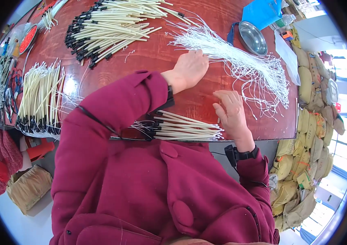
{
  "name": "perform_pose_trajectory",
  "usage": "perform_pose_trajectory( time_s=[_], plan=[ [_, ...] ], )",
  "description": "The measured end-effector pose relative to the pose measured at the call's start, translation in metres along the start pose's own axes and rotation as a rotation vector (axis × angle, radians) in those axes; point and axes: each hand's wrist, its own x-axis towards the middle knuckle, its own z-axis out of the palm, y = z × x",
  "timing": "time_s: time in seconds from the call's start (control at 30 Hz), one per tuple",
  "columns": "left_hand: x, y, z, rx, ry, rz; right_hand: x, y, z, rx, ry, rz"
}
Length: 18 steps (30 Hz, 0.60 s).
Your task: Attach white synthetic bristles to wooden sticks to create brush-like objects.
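Observation:
My left hand (191,68) is over the red table with its fingers curled closed, beside the left end of a long bundle of white strings (238,57). Its fingertips are hidden, so what they hold does not show. My right hand (232,110) hovers near the table's front edge, thumb and fingers apart, nothing visible in it. Just left of it lies a small pile of cream-coloured sticks (187,127), black caps at the left and white tips at the right. Loose white strings trail from the black-capped end.
A large heap of black-capped cream sticks (112,30) spreads across the far side. More sticks (41,96) with strings lie at the left. A metal bowl (253,38) and a blue container (261,14) stand far right. Stacked sacks (304,163) line the right side.

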Motion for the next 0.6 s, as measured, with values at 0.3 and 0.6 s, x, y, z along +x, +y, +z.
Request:
perform_pose_trajectory(
  time_s=[0.3,0.6],
  plan=[
    [-0.088,-0.034,-0.005,-0.056,0.03,0.252,0.006,0.008,0.001,-0.011,0.033,0.004],
    [-0.179,-0.072,-0.09,-0.043,-0.317,-0.07,0.027,0.008,0.015,-0.1,-0.02,-0.024]
  ],
)
